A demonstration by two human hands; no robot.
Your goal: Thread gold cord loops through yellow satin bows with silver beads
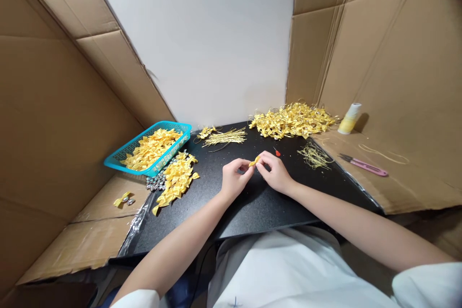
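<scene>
Over the middle of the black table, a small yellow ribbon bow [254,161] is pinched between the fingertips of both hands. My left hand [235,175] grips its left end with thumb and forefinger. At the other end, my right hand [273,171] closes on it the same way. Finer detail of the bow is covered by the fingers. Just beyond my right hand lies a small red-handled tool [277,152]. To the left of my hands, loose yellow bows [177,180] spread beside a cluster of silvery beads [156,182].
A turquoise basket [153,172] of bows stands at left. Cut gold cords [225,137] lie at the back, near a heap of corded bows [292,120]. On the right are cord scraps [314,155], pink thread snips [364,166] and a thread spool [349,119]. Cardboard walls [397,82] flank the table.
</scene>
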